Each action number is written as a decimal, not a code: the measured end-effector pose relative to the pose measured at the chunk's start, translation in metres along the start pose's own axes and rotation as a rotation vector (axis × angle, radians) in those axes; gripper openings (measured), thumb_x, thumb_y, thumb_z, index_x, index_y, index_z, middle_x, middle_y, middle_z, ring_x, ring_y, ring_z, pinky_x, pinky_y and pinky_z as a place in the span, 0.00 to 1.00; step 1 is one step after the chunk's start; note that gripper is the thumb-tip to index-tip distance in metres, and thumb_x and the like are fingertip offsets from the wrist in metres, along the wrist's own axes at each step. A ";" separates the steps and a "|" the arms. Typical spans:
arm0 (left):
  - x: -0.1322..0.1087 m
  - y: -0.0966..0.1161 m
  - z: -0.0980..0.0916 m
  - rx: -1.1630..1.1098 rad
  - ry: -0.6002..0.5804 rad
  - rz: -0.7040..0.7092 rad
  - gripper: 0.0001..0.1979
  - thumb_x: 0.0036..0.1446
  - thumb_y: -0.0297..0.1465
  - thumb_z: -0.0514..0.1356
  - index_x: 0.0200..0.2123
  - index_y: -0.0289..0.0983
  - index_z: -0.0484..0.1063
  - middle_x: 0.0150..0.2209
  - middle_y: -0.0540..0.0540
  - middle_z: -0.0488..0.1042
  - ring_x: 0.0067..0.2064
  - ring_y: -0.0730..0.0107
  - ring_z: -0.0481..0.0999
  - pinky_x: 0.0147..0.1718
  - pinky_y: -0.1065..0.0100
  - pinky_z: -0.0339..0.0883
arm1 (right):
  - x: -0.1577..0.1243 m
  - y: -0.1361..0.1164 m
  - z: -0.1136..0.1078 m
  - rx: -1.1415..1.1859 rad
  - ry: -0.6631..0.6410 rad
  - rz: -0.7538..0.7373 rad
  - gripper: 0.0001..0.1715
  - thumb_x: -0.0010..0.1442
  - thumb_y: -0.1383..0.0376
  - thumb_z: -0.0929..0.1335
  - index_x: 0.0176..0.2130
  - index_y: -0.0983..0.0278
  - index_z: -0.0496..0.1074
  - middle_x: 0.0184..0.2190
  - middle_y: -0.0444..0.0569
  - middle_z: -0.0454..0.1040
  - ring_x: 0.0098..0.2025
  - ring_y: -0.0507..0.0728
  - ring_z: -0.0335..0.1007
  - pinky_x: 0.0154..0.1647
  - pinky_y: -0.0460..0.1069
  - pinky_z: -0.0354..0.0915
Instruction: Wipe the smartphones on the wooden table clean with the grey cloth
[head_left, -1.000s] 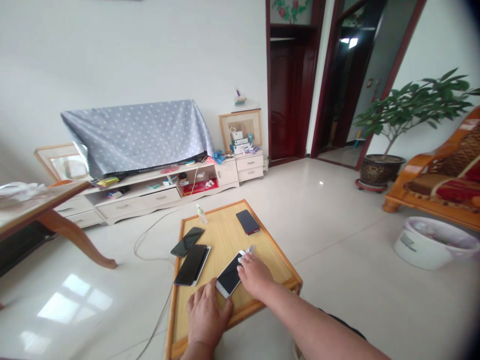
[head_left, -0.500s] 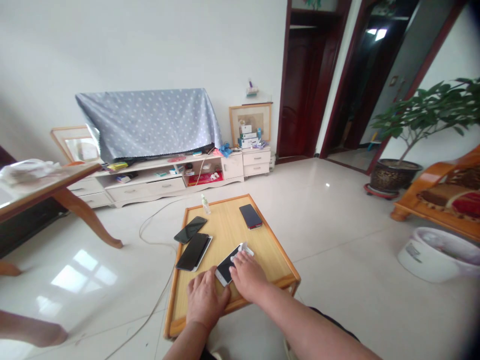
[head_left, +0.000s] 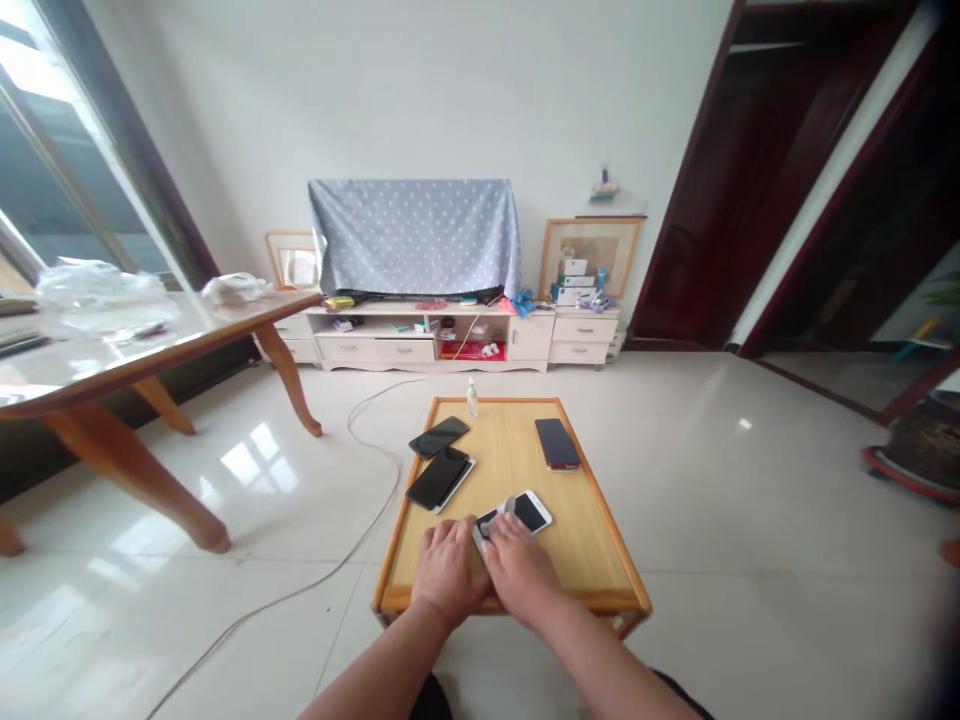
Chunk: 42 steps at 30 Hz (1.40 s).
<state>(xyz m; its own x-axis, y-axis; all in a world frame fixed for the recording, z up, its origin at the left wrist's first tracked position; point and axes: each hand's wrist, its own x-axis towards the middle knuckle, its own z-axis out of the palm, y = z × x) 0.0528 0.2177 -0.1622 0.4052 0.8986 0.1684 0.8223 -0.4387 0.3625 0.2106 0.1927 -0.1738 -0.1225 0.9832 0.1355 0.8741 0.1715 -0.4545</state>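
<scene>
On a low wooden tray table (head_left: 592, 545) lies a white phone (head_left: 526, 512) with a dark screen. My left hand (head_left: 448, 572) rests flat beside its near end, fingers touching the phone's edge. My right hand (head_left: 516, 562) presses a small pale wipe (head_left: 508, 503) onto the near part of the screen, fingers curled on it. Two black phones (head_left: 439, 478) lie at the table's left. A dark red-edged phone (head_left: 556, 443) lies at the right. A small clear bottle (head_left: 472, 398) stands at the far edge.
A white cable (head_left: 352, 540) snakes over the tiled floor left of the table. A larger wooden table (head_left: 135, 340) stands at left. A white TV cabinet (head_left: 442, 340) with a cloth-covered screen lines the far wall. A dark doorway (head_left: 787, 200) opens at right.
The view has swung left, so the table now sits centred. My right hand has slid with the wipe toward the phone's near end. My left hand stays beside the phone.
</scene>
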 end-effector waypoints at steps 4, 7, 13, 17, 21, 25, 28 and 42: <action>0.000 0.002 -0.004 -0.004 -0.032 -0.022 0.28 0.51 0.37 0.59 0.57 0.41 0.65 0.52 0.42 0.75 0.55 0.53 0.67 0.57 0.57 0.53 | -0.002 -0.008 0.002 0.069 -0.032 -0.143 0.28 0.73 0.59 0.53 0.64 0.64 0.67 0.64 0.53 0.65 0.68 0.59 0.57 0.71 0.56 0.49; -0.001 0.007 -0.009 0.002 -0.049 -0.064 0.29 0.51 0.38 0.59 0.58 0.41 0.65 0.53 0.42 0.74 0.57 0.52 0.66 0.59 0.56 0.52 | 0.011 0.009 -0.007 0.007 0.028 0.047 0.30 0.73 0.59 0.52 0.60 0.68 0.71 0.64 0.57 0.66 0.68 0.61 0.56 0.70 0.59 0.50; -0.004 0.009 -0.014 -0.005 -0.085 -0.083 0.29 0.55 0.40 0.56 0.60 0.41 0.64 0.54 0.41 0.73 0.57 0.52 0.65 0.58 0.57 0.52 | 0.013 -0.002 0.011 0.009 0.029 -0.019 0.28 0.71 0.62 0.56 0.63 0.67 0.68 0.65 0.56 0.65 0.69 0.62 0.55 0.71 0.59 0.50; -0.005 0.006 -0.013 -0.042 -0.095 -0.089 0.32 0.53 0.43 0.57 0.61 0.40 0.62 0.57 0.40 0.71 0.56 0.51 0.65 0.57 0.57 0.52 | 0.013 -0.011 0.019 0.063 -0.012 -0.139 0.28 0.70 0.64 0.56 0.63 0.66 0.67 0.63 0.53 0.67 0.67 0.59 0.58 0.71 0.56 0.50; -0.008 0.006 -0.015 -0.076 -0.060 -0.126 0.37 0.49 0.42 0.59 0.62 0.39 0.61 0.55 0.39 0.72 0.58 0.50 0.64 0.58 0.56 0.51 | 0.028 0.016 0.010 -0.037 0.043 0.027 0.30 0.70 0.62 0.54 0.60 0.69 0.71 0.63 0.57 0.67 0.68 0.62 0.56 0.70 0.59 0.52; -0.010 0.010 -0.021 -0.050 -0.086 -0.140 0.36 0.50 0.43 0.58 0.62 0.40 0.61 0.55 0.39 0.72 0.57 0.50 0.65 0.58 0.55 0.52 | 0.027 0.015 0.023 -0.061 0.089 0.067 0.29 0.68 0.62 0.56 0.61 0.68 0.70 0.64 0.57 0.65 0.69 0.64 0.54 0.70 0.61 0.51; -0.010 0.012 -0.026 -0.033 -0.116 -0.117 0.31 0.54 0.46 0.55 0.60 0.42 0.63 0.56 0.40 0.71 0.56 0.51 0.66 0.57 0.55 0.53 | 0.019 -0.001 0.038 -0.019 0.030 -0.058 0.30 0.68 0.63 0.56 0.63 0.67 0.68 0.65 0.55 0.65 0.69 0.62 0.55 0.70 0.58 0.51; -0.012 0.008 -0.021 -0.027 -0.122 -0.127 0.29 0.53 0.42 0.55 0.59 0.42 0.63 0.53 0.40 0.73 0.56 0.50 0.65 0.56 0.53 0.53 | -0.005 0.008 0.033 -0.039 0.016 0.006 0.30 0.69 0.58 0.56 0.62 0.66 0.70 0.65 0.54 0.64 0.69 0.63 0.54 0.70 0.59 0.51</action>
<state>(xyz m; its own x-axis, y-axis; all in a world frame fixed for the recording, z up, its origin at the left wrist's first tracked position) 0.0468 0.2039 -0.1423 0.3456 0.9384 0.0079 0.8594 -0.3199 0.3989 0.2022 0.1910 -0.2072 -0.1101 0.9829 0.1476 0.8923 0.1632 -0.4209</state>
